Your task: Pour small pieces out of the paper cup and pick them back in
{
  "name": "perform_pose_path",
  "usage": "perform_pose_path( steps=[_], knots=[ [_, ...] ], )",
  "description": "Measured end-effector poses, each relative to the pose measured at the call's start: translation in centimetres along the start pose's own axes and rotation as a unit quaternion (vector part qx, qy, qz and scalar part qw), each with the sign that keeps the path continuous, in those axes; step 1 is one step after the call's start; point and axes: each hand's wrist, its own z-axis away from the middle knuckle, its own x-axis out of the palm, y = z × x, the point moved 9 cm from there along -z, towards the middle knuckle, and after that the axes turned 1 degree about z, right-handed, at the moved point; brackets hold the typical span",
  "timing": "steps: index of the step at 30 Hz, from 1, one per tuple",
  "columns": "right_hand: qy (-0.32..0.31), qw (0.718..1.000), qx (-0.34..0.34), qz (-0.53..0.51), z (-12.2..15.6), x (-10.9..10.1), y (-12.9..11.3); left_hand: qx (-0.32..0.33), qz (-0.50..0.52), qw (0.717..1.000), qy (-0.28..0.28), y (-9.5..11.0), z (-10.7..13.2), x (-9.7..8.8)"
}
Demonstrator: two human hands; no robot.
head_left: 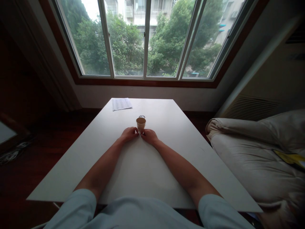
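Head view: left hand point(130, 134) and right hand point(150, 136) are flanking a paper cup point(141, 124), grip unclear. Positioning seems underway, next needing steadiness.

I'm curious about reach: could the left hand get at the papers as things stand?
Probably, with some leaning: nothing stands between the left hand and the papers, though the left arm looks well stretched.

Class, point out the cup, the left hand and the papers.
Cup point(141, 125), head view: front of its outer wall.
Left hand point(129, 134), head view: back of the hand.
Papers point(122, 104), head view: top sheet's middle.
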Motion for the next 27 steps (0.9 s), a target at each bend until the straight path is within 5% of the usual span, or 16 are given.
perform_pose_path(
  steps=[9, 20, 27],
  knots=[
    [0.010, 1.000, 0.021, -0.003, 0.1, -1.2, 0.2, 0.023, -0.020, 0.999, 0.010, 1.3, -0.3, 0.6],
    [0.122, 0.985, -0.044, -0.117, 0.2, -3.7, -0.5, 0.046, 0.031, 0.998, 0.020, 0.8, -0.4, 1.0],
    [0.220, 0.951, 0.037, -0.214, -0.3, -6.7, 0.1, 0.050, 0.040, 0.998, 0.028, 0.4, -0.5, 1.0]
  ],
)
